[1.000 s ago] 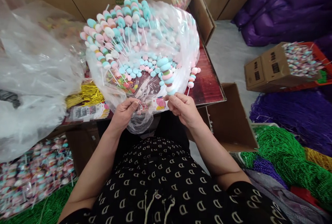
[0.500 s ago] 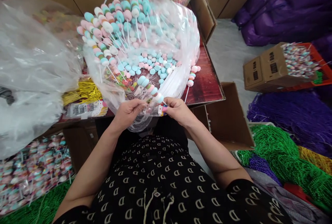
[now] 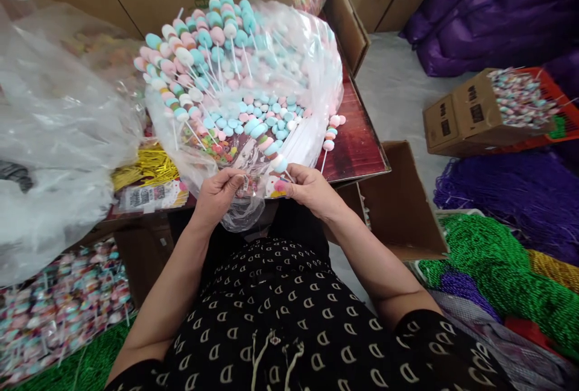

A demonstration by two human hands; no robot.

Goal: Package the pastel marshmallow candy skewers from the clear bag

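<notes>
My right hand [image 3: 314, 190] pinches the stick of a marshmallow skewer [image 3: 272, 148], threaded with blue, pink, brown and white pieces. A small printed card or packet [image 3: 274, 186] with pink and yellow shows at the same fingertips. Across from it, the thumb and fingers of my left hand [image 3: 220, 195] are closed on a clear plastic bag [image 3: 245, 213]. Beyond both hands a large clear bag [image 3: 312, 35] lies open, with loose blue, pink and white marshmallows [image 3: 277, 114] and fruit-coloured gummies [image 3: 212, 145] inside. Several finished skewers [image 3: 217, 35] lean over its far left side.
One skewer [image 3: 330, 134] lies right of the bag on the dark red table [image 3: 362, 149]. Gold twist ties [image 3: 151, 165] and printed packets [image 3: 154, 195] lie left. An open carton [image 3: 398, 210] stands below right; a box of wrapped skewers [image 3: 58, 306] is lower left.
The skewer's top has swung right and its stick shows more below the marshmallows. My left hand has shifted slightly left, and more of the printed card is visible between the hands.
</notes>
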